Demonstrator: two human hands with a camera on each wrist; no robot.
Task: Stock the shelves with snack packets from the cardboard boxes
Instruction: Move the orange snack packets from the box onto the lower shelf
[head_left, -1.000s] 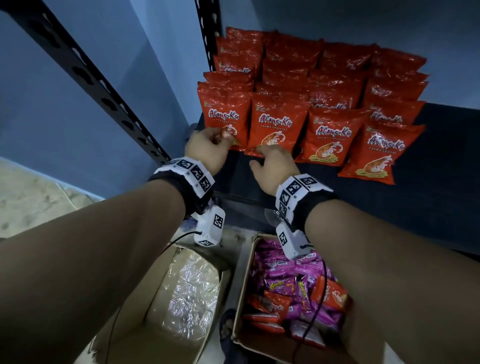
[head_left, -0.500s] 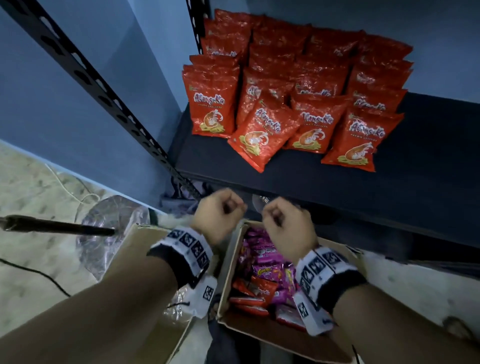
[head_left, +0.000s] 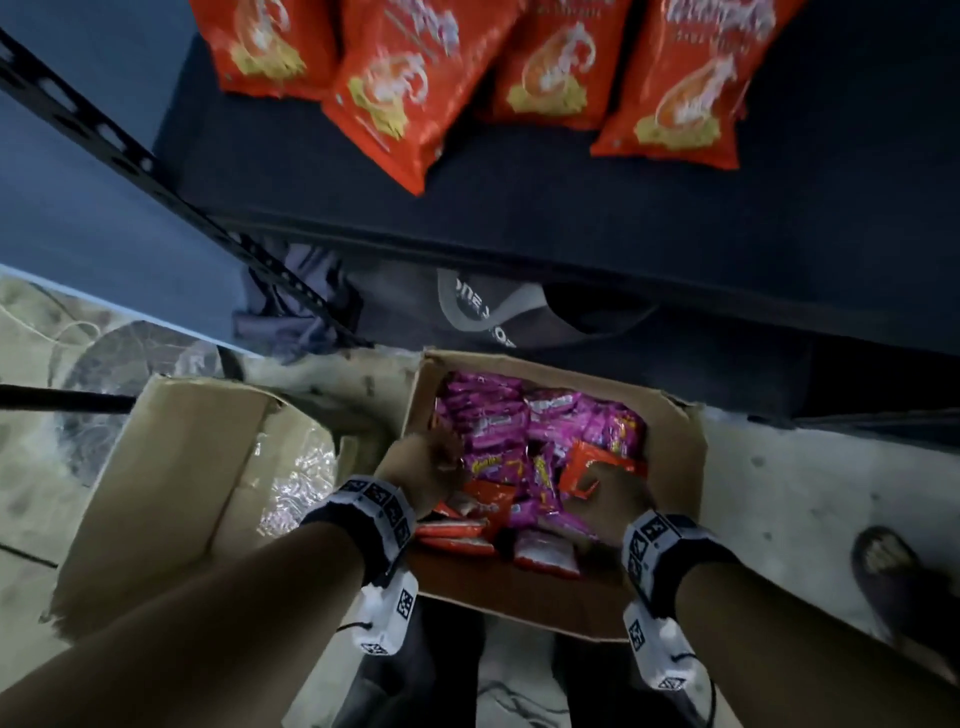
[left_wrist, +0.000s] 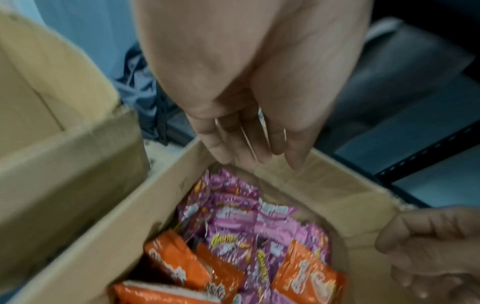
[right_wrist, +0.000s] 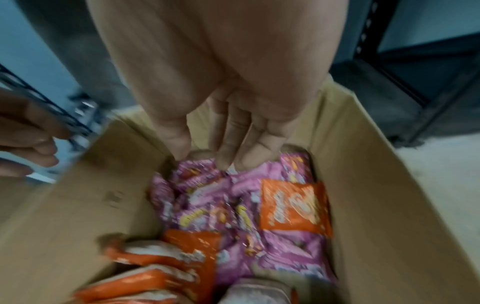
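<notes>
down on the floor, both hands, the left hand (head_left: 423, 467) and right hand (head_left: 610, 499), have dropped from the shelf (head_left: 519, 208) into the box (head_left: 670, 431), fingers loose, holding nothing, ready for more packets (head_left: 498, 415).

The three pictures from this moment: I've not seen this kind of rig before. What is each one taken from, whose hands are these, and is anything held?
There is no robot. A person wears three cameras: one on the head looking down, one on each wrist looking along the hand.

In the head view, the left hand and right hand reach into an open cardboard box on the floor, which holds pink packets and orange packets. A second box stands to its left. Above, red snack bags lie on the dark shelf.

The wrist views show each hand's fingers extended over the packets, holding nothing.
</notes>
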